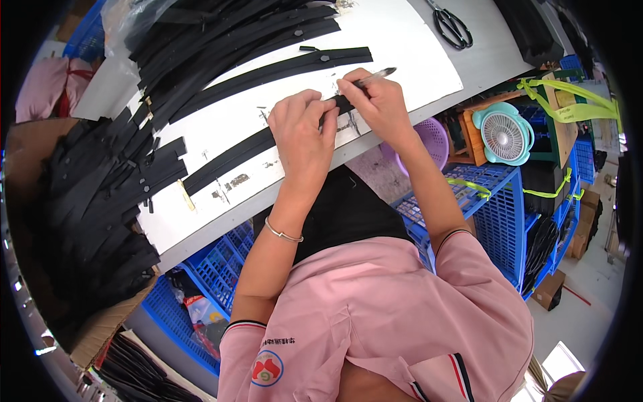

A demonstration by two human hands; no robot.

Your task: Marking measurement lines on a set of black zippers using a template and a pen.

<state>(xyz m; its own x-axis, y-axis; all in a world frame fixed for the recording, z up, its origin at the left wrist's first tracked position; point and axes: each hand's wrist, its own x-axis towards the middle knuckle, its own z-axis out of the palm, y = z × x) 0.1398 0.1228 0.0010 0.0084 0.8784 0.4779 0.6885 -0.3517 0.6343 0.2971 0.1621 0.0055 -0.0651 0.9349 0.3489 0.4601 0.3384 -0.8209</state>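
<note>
A long black zipper lies across the white board near the front edge of the table. My left hand rests over this zipper's right part, its fingers bent and pressing it down close to the end. Beside it, my right hand is closed around a pen and touches the same end of the zipper. The pen's upper end points away to the right; its tip is hidden by my fingers. Just behind, another black zipper with a small round slider lies flat.
Many black zippers are heaped at the far left, spilling into a cardboard box. Black-handled scissors lie at the back right. Off the table's right side are a small turquoise fan, a purple basket and blue crates.
</note>
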